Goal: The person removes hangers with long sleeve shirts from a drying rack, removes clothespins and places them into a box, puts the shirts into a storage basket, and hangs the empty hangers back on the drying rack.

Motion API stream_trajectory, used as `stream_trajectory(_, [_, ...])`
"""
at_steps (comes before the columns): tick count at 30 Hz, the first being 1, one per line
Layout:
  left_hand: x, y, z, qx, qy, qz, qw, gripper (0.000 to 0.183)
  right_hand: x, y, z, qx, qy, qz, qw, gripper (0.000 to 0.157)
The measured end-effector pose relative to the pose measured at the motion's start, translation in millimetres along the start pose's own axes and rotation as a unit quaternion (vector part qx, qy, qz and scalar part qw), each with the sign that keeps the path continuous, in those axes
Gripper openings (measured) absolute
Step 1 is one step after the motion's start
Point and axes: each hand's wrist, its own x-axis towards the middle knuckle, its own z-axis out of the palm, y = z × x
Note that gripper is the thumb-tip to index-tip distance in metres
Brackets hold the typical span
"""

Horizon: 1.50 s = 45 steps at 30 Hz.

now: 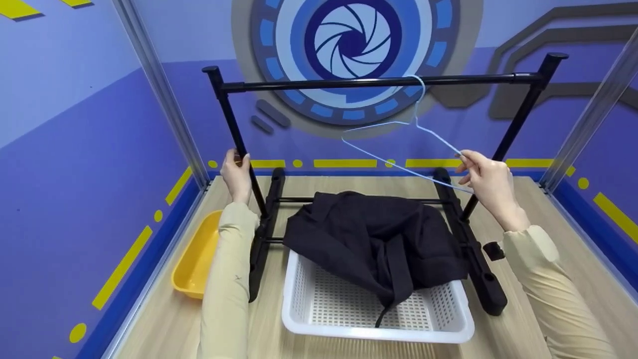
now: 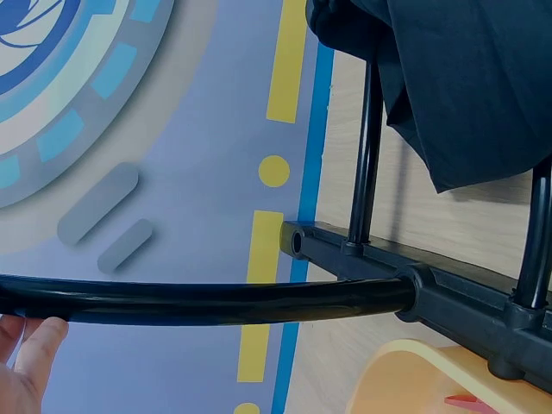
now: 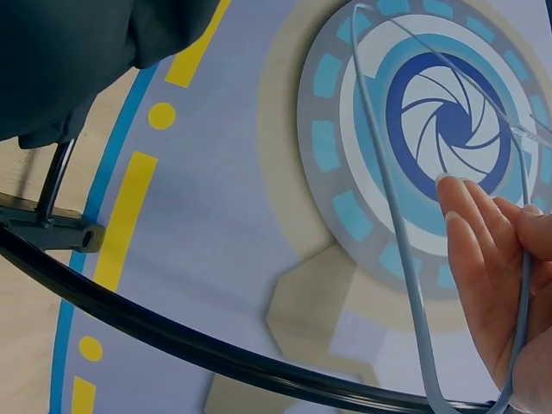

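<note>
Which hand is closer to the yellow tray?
Left. The left hand is at the black left post, just beyond the yellow tray; the right hand is well to the tray's right, pinching the blue hanger.

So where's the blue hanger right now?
In the head view, the blue hanger hooks over the rack's top bar, right of its middle, with the right hand pinching its wire.
</note>
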Motion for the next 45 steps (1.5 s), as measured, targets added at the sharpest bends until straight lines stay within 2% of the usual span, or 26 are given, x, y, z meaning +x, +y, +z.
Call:
stream_trajectory(9, [-0.4, 1.0, -0.2, 0.004, 0.008, 0.009, 0.9999, 0.02, -6.6, -2.6, 0.0, -0.023, 0.017, -0.005, 1.0, 0.021])
stream_trajectory(18, [-1.6, 1.7, -0.1, 0.006, 0.001, 0.015, 0.9999, 0.02, -12.1, 0.1, -1.2, -0.038, -0.001, -0.006, 0.999, 0.019])
stream_trajectory(25, [-3.2, 2.0, -1.5, 0.005, 0.002, 0.003, 1.0, 0.021, -13.6, 0.7, -0.7, -0.018, -0.002, -0.007, 1.0, 0.018])
stream_trajectory(34, [-1.0, 1.3, 0.2, 0.002, 0.003, 0.007, 1.0, 0.02, -18.2, 9.9, 1.2, 0.0, -0.002, 0.0, 1.0, 0.018])
stream_trajectory(45, [-0.2, 1.8, -0.9, 0.014, 0.006, 0.006, 0.9999, 0.02, -30.3, 27.1, 11.1, 0.049, -0.037, 0.045, 0.997, 0.022])
